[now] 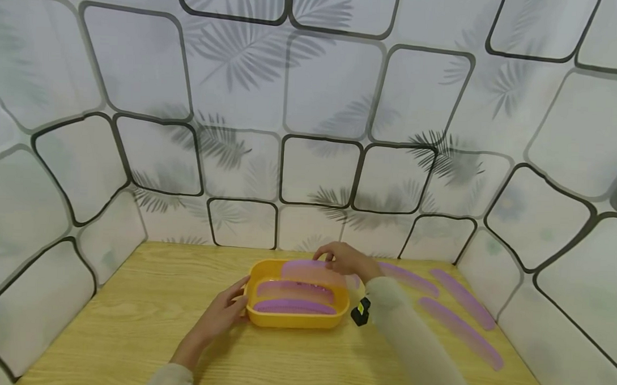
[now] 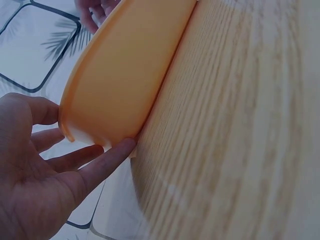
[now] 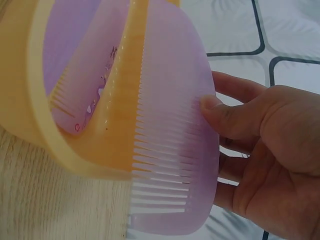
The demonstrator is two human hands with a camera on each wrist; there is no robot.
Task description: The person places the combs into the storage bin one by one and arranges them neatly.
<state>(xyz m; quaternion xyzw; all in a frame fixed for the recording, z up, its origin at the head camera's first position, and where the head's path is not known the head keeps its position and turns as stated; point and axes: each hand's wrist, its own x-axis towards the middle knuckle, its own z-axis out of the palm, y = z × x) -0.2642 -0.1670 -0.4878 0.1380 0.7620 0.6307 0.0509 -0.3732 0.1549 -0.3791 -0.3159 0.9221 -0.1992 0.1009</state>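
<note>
My right hand (image 1: 344, 259) pinches a pale purple comb (image 3: 175, 95) by its curved back, thumb on one face and fingers behind. The comb's teeth point toward a yellow plastic basin (image 1: 294, 321), and it overlaps the basin's far side. Inside the basin lie a pink-purple comb (image 1: 289, 292) with small decorations along its back and a darker purple comb (image 1: 294, 307) near the front wall. My left hand (image 1: 225, 308) holds the basin's left end. In the left wrist view its fingers (image 2: 75, 159) lie against the end wall, one at the rim.
Several purple, curved, comb-like pieces lie on the table to the right: one behind the right forearm (image 1: 410, 278), one farther right (image 1: 463, 299), and one nearer (image 1: 462, 332). A patterned white covering (image 1: 319, 170) surrounds the wood-grain table (image 1: 130, 322) at the back and sides.
</note>
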